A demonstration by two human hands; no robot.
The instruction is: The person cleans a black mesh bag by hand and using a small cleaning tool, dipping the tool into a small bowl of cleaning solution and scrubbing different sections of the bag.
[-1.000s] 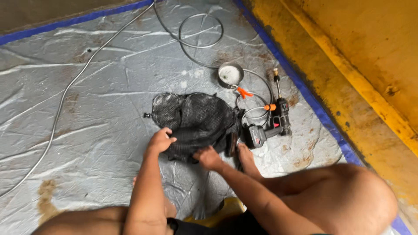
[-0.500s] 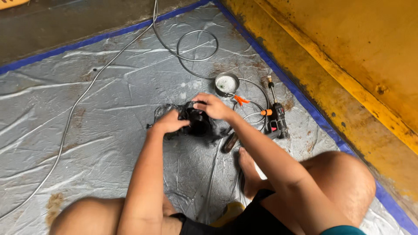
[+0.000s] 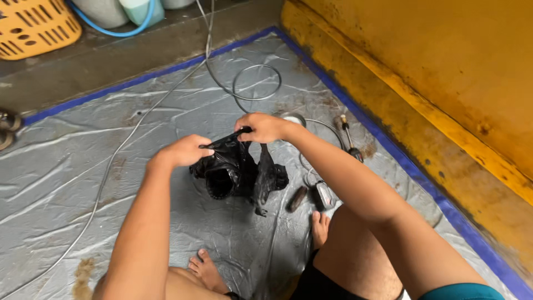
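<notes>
Floor: I am looking down at a grey tarpaulin (image 3: 83, 183) lying crinkled across it, with a blue border (image 3: 139, 80) running along its edges.
Beyond the tarp: I am seeing bare dark concrete (image 3: 166, 41) showing at the top.
Wall: a yellow painted wall (image 3: 444, 61) is rising on the right, stained and scuffed, with a raised ledge (image 3: 444, 116) running along it.
Corner: a yellow plastic basket (image 3: 33, 25) is sitting top left, beside pale containers (image 3: 119, 10) and a blue hose (image 3: 119, 30).
Light: soft, even light is falling.

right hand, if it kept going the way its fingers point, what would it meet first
The right hand points left along the crumpled black plastic bag it grips, so it would probably meet the left hand first, though depth is unclear.
</notes>
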